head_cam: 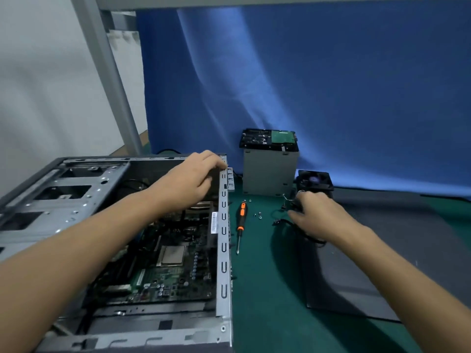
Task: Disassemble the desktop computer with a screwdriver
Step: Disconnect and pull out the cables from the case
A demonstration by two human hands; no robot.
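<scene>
The open desktop case (223, 253) lies on its side at the left, its motherboard (168, 271) and bare CPU (171, 255) exposed. My left hand (193, 179) rests on the case's far right corner, fingers curled over the metal edge. An orange-and-black screwdriver (240, 222) lies on the green mat just right of the case, untouched. My right hand (318, 215) reaches onto a bundle of black cables (300, 229) beside a black fan (315, 180); its fingers curl around the cables.
A grey drive cage (270, 171) with a hard drive (269, 140) on top stands behind the screwdriver. A few loose screws (257, 215) lie on the green mat (267, 289). A dark grey panel (356, 271) lies flat at the right. Blue cloth hangs behind.
</scene>
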